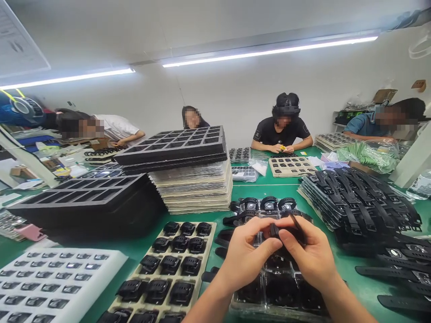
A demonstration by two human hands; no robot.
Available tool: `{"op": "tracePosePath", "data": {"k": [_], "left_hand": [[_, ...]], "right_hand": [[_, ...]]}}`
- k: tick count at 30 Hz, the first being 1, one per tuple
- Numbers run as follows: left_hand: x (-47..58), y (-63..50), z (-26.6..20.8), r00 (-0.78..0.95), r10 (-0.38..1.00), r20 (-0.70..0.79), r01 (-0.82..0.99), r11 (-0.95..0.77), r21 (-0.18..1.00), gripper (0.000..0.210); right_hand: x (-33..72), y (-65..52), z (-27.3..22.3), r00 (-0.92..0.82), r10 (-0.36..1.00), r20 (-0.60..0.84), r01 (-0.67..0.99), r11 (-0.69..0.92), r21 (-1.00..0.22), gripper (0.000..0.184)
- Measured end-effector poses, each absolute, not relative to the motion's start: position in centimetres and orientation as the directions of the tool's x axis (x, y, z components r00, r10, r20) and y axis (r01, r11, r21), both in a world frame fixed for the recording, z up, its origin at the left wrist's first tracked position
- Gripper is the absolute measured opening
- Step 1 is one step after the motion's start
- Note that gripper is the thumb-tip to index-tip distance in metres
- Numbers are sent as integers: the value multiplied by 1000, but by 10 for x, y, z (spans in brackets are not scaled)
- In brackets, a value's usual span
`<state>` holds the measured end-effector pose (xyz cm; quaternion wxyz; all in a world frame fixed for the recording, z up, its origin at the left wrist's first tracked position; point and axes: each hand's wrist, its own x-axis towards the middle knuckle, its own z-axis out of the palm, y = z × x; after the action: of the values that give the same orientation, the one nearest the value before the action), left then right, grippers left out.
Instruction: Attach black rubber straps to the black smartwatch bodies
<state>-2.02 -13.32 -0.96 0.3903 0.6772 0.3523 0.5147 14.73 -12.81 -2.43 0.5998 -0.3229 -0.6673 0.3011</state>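
Observation:
Just in front of me, my left hand [247, 251] and my right hand [311, 253] pinch a black watch [274, 230] between thumbs and fingers. One end of its strap sticks up past the right fingers; much of the watch is hidden by my hands. Below them lies a clear plastic tray [266, 307] with more black watches in its pockets. To the left is a beige tray [205, 251] of rows of watches with curled straps. Further right, many black watches [357, 197] with straps laid out flat cover a stack of trays.
A white foam block [111, 262] with rows of small dark parts sits at lower left. Behind it stand black foam trays [101, 204] and a tall tray stack [191, 190]. Several people work across the green table [266, 190], one near a beige tray [291, 172].

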Motion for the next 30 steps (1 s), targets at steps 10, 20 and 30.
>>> {"op": "tracePosePath", "data": {"k": [10, 20, 30], "left_hand": [[-21, -134, -5, 242, 861, 446, 153, -488, 859, 24], [-16, -135, -11, 252, 882, 397, -59, -395, 917, 29], [-17, -135, -12, 226, 887, 402, -98, -390, 916, 34]], "right_hand": [[152, -128, -25, -43, 715, 698, 79, 699, -711, 27], [153, -131, -32, 29, 566, 824, 235, 797, -556, 40], [156, -126, -32, -8, 568, 823, 180, 810, -558, 18]]}}
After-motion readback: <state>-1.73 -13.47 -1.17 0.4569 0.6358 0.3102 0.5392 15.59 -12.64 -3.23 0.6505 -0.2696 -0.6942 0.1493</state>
